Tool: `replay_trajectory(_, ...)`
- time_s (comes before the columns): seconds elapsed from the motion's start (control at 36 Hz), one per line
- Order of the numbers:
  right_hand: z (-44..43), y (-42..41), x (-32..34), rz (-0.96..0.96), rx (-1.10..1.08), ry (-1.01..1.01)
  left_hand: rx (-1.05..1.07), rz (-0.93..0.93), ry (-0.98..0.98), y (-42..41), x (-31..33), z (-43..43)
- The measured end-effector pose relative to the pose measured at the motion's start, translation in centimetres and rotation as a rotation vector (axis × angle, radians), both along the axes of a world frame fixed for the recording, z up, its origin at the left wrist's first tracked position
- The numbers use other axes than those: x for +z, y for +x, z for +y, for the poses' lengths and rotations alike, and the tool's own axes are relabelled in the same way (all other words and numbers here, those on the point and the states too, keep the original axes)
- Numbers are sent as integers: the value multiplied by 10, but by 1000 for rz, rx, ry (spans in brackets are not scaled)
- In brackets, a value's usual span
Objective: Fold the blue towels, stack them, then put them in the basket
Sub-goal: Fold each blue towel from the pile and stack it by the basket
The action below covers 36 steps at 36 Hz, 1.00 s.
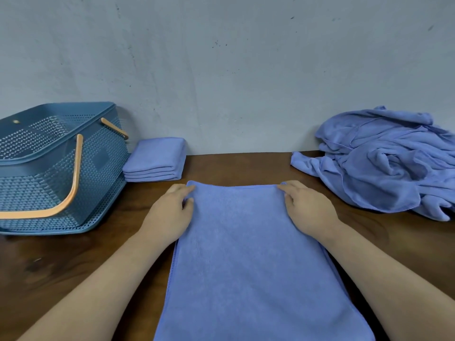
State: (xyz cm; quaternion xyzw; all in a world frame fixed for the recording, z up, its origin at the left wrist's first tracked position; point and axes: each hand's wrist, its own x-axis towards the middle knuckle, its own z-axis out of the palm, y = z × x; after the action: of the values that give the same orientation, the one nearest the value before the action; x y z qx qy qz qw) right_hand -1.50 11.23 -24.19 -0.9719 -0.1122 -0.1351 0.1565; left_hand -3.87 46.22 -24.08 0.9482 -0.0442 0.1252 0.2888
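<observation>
A blue towel lies lengthwise on the brown table in front of me, doubled over, its far edge straight. My left hand pinches its far left corner. At the far right corner, my right hand grips the cloth the same way. A small stack of folded blue towels sits by the wall, just right of the basket. The blue perforated basket with orange handles stands at the far left, with nothing visible inside. A heap of unfolded blue towels lies at the far right.
The brown wooden table runs up to a grey wall behind everything. Bare wood shows between the folded stack and the heap, and at the near left below the basket.
</observation>
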Motion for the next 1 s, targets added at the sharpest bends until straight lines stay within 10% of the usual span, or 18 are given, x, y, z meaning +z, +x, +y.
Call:
replay_trajectory(0.69, -3, 18, -4, -17, -38, -75, 53, 92, -51, 0, 0, 4)
replay_trajectory(0.83, -6, 13, -1, -51, 2, 132, 105, 217, -410, 12, 24, 5)
replay_trajectory(1.0, -13, 15, -2, -81, -57, 289, 70, 201, -273, 24, 28, 0)
